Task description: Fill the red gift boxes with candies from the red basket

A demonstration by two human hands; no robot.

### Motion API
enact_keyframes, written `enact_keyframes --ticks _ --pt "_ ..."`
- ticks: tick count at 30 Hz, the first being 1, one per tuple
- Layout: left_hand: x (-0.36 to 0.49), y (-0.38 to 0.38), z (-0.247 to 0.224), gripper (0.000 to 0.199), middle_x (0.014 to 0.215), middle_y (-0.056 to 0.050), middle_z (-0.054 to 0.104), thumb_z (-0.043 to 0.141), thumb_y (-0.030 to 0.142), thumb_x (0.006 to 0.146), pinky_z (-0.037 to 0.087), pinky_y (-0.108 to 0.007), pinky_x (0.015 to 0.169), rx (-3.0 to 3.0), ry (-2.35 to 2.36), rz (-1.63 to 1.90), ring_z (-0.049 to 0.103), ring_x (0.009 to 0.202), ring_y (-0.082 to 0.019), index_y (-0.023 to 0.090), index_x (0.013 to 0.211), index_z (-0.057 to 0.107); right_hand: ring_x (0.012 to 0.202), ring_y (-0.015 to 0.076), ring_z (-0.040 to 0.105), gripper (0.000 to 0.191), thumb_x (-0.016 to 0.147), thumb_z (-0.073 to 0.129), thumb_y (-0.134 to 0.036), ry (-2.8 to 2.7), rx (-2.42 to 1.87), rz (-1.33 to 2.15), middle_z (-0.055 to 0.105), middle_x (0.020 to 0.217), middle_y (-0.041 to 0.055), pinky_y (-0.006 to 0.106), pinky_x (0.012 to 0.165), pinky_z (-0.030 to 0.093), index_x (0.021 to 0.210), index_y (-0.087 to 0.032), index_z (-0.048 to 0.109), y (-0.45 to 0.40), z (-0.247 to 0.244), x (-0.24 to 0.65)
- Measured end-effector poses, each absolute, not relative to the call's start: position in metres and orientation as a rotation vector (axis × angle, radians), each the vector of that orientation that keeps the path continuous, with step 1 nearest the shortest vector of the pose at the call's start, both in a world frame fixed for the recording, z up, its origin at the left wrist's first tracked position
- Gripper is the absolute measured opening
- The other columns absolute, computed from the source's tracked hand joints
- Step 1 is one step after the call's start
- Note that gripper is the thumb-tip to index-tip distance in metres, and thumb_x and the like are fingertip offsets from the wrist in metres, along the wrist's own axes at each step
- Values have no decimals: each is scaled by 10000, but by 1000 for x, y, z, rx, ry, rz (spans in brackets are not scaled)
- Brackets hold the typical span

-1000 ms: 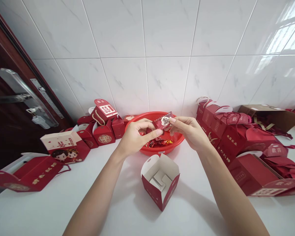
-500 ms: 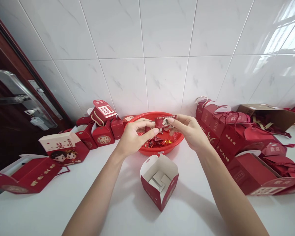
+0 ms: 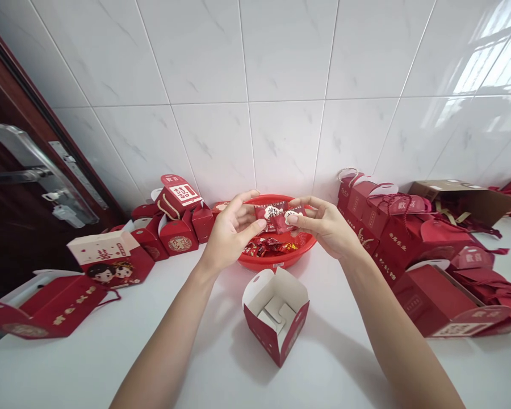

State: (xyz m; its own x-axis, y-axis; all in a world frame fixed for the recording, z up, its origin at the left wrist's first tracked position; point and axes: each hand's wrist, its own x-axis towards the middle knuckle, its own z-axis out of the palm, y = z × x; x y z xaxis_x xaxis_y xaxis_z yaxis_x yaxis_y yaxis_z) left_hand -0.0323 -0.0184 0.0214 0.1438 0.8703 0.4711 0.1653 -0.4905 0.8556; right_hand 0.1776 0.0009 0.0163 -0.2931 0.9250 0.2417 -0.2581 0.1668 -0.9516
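Above the red plastic basket (image 3: 276,263), my left hand (image 3: 232,233) is closed on a red candy packet (image 3: 272,212) with white lettering, pinched between thumb and fingers. My right hand (image 3: 327,228) pinches a second candy packet (image 3: 293,211) that looks the same. The two packets sit side by side and overlap, their printed faces toward me. More wrapped candies (image 3: 270,246) in red and gold lie in the basket below. On the white table just nearer to me stands an open red carton (image 3: 276,318), its pale inside and folded bottom showing.
Several red gift boxes (image 3: 179,236) stand at the left, one printed with cartoon figures (image 3: 114,258). More red boxes (image 3: 404,238) crowd the right, beside a brown cardboard box (image 3: 460,199). A tiled wall (image 3: 285,142) rises behind; a door handle (image 3: 34,159) is at left.
The two candy packets have come up slightly and turned, so more of both printed faces shows. My left fingers have lifted and spread a little. The open carton stays put.
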Motion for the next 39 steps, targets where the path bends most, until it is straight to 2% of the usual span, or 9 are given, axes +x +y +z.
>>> enact_keyframes --ticks 3,10,15,19,24,29,31,35,39 --pt "-32 -17 20 580 1104 -79 733 724 302 815 596 -339 870 1777 977 1376 712 1027 -224 191 1347 524 688 168 683 490 643 912 -360 -1418 -744 1385 749 818 43 312 680 544 1042 -164 706 3 14 177" --pt "-31 -12 15 579 1151 -90 715 755 334 796 598 -368 874 1738 960 1344 711 1005 -231 183 1320 559 667 131 604 319 716 846 -419 -1590 -741 1239 730 822 39 287 665 482 853 -154 733 2 17 178" --pt "-40 0 10 543 1171 -93 725 728 429 813 583 -393 900 1729 1033 1297 724 978 -235 199 1284 589 693 173 616 300 738 799 -434 -1607 -844 1053 724 812 47 302 625 470 860 -171 722 2 16 176" --pt "-61 38 -3 422 1060 -86 760 689 477 791 562 -403 900 1842 1217 1100 730 926 -256 187 1097 683 730 203 624 246 742 774 -415 -1583 -932 862 707 752 37 318 647 477 806 -187 709 5 16 183" --pt "-73 101 -20 95 953 -79 786 722 242 663 525 -359 874 2052 1554 703 708 961 -295 205 749 733 733 221 627 211 721 780 -390 -1532 -938 807 692 714 34 333 650 481 767 -207 685 4 19 190" --pt "-66 130 -32 180 644 -7 705 827 118 537 523 -322 722 2095 1549 429 699 726 -252 204 626 696 743 210 624 164 697 722 -298 -1485 -903 788 678 747 34 322 660 471 697 -207 585 -3 26 189" --pt "-66 131 -37 176 663 10 683 862 215 642 537 -319 725 2116 1522 337 688 719 -213 183 695 697 712 194 604 178 677 686 -261 -1456 -909 780 654 726 21 315 643 454 655 -212 516 -6 29 190" --pt "-70 130 -46 266 942 -31 704 630 392 964 580 -349 768 2104 1496 232 681 829 -170 131 972 680 654 162 543 208 661 649 -233 -1420 -890 784 560 647 -15 295 605 402 622 -218 445 -11 34 191" --pt "-70 134 -48 207 571 24 648 865 275 613 515 -285 629 1997 1541 223 629 599 -165 186 597 678 604 122 440 247 682 662 -249 -1402 -893 762 436 600 -42 272 567 337 606 -214 429 -14 37 190"
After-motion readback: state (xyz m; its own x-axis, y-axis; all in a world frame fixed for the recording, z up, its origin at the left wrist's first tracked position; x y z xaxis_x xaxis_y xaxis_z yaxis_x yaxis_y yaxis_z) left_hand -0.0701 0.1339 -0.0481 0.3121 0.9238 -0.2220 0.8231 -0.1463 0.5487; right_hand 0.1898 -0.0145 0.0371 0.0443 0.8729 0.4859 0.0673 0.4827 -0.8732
